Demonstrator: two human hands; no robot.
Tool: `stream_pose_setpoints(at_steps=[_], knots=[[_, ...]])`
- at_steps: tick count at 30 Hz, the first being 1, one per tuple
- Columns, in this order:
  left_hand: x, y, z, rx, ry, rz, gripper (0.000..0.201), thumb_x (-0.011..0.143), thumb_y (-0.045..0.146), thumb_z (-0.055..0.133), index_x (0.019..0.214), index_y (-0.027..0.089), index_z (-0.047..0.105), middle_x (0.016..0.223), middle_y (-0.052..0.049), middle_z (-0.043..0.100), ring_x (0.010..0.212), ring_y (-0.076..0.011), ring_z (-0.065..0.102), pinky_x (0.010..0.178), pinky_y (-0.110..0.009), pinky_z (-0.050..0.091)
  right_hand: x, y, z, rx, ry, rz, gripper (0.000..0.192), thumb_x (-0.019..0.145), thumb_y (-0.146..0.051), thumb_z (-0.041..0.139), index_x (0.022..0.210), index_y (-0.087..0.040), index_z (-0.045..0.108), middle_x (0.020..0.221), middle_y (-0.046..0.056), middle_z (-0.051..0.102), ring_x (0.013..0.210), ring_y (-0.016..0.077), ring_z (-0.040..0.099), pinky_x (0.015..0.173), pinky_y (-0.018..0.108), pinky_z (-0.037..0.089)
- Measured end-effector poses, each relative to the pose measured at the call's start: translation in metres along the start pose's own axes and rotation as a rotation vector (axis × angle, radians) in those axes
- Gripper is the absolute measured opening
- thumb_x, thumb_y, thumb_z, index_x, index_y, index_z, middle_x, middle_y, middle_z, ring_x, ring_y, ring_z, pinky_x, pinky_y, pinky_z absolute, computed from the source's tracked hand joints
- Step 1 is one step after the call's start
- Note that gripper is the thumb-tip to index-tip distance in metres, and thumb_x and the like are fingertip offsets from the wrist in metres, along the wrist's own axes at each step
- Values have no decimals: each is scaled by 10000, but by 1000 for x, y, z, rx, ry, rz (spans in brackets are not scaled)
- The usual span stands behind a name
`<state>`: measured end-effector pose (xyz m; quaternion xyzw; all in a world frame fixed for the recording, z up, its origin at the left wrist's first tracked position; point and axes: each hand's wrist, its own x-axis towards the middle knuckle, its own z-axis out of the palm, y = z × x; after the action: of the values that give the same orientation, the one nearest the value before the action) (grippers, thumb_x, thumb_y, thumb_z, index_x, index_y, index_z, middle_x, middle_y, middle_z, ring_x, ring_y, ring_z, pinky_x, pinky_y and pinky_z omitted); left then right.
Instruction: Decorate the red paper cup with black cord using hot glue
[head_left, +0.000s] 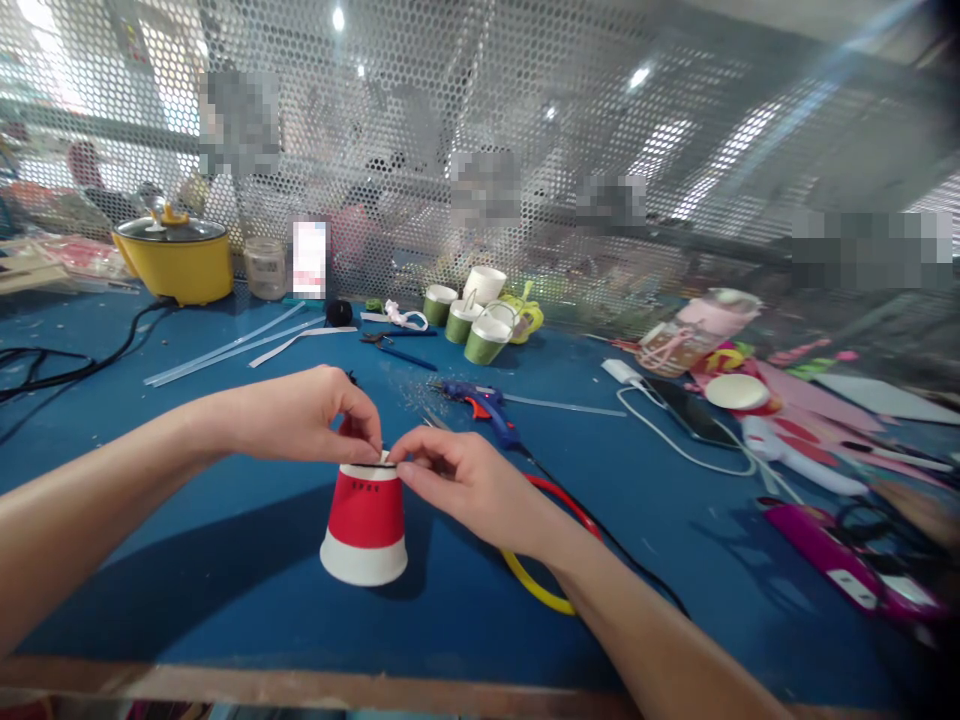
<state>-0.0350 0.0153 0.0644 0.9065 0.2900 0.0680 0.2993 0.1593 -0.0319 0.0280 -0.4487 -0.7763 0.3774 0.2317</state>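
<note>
A red and white paper cup (367, 515) stands upside down on the blue table, its narrow base facing up. A thin dark line, perhaps a cord, runs along the top edge, with small dark marks just below. My left hand (307, 415) comes over from the left, thumb and fingers pinched on the cup's top rim. From the right, my right hand (465, 480) pinches the same rim, close to the left fingertips. A bit of white shows between the two hands. Whether a thread is caught in the fingers, I cannot tell.
Behind the hands lie a blue glue gun (484, 405), pliers (401, 345) and a black yarn ball (339, 313). Several green and white cups (487, 338) stand farther back. A yellow pot (176, 260) is far left; a phone (686, 410) and purple power strip (840, 560) are right.
</note>
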Motion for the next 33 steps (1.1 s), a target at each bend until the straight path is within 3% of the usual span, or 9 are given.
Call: stream_pose_setpoints(at_steps=[13,33], knots=[[3,1,-3,9,-53,4,185,755,245,505,793,151,660,743,-4,675,665,-100,582,590,-161,417,0,0,-1,-1,-19,9,134,817,-226,456,869,-163,563,591,-43,465,514,73,377,481,204,299],[2,5,-2,46,-41,1,164,743,196,502,788,143,650,724,-4,663,658,-93,569,595,-162,406,1,0,-1,1,-35,15,141,821,-246,450,861,-164,558,602,-37,464,516,79,368,485,206,305]])
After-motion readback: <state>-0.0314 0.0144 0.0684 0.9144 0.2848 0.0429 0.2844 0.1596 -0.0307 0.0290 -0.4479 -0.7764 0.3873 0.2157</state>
